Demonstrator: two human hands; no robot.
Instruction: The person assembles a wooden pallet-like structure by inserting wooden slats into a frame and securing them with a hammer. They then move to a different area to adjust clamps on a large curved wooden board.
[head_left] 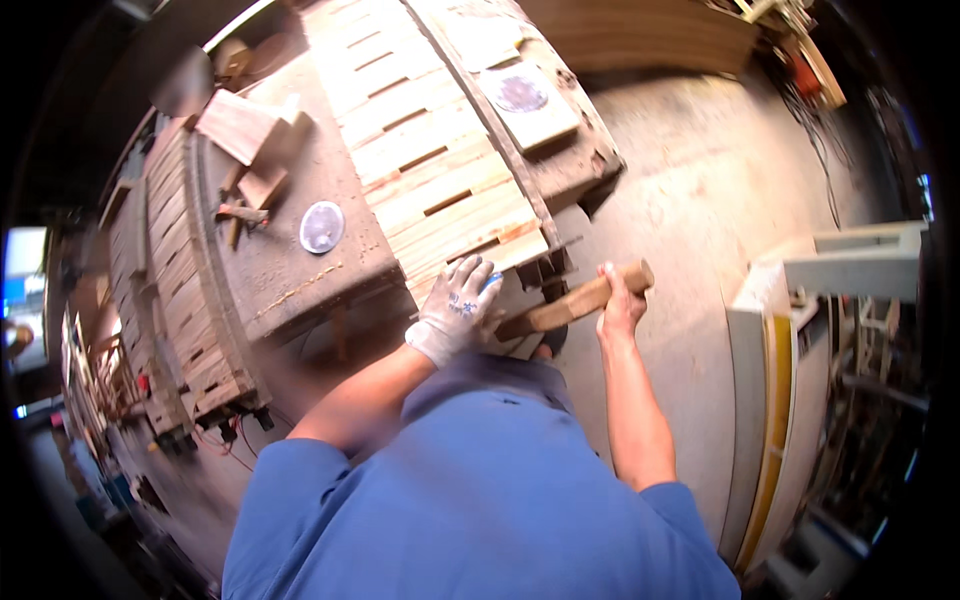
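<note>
Looking down, we see our two hands at the near end of a long row of pale wooden slats [435,178]. Our right hand [622,305] is bare, and its fingers are wrapped around a brown wooden bar [570,307] close to its far right end. The bar lies slantwise in front of our belly, over the floor [680,170], and its other end is just beside our left hand [458,305].

Our left hand wears a white glove with blue marks. It is palm down at the near end of the slats, with its fingers stretched out. We cannot tell if it is gripping anything underneath.

Many slats have a dark slot cut in them. A metal rail [488,122] runs along their right side. Left of them, on a dusty brown tabletop [350,200], sit a round silvery disc [322,227] and some wood blocks [240,125]. Well apart on our left is a second row of slats [180,290]. We have on a blue shirt [480,490].
</note>
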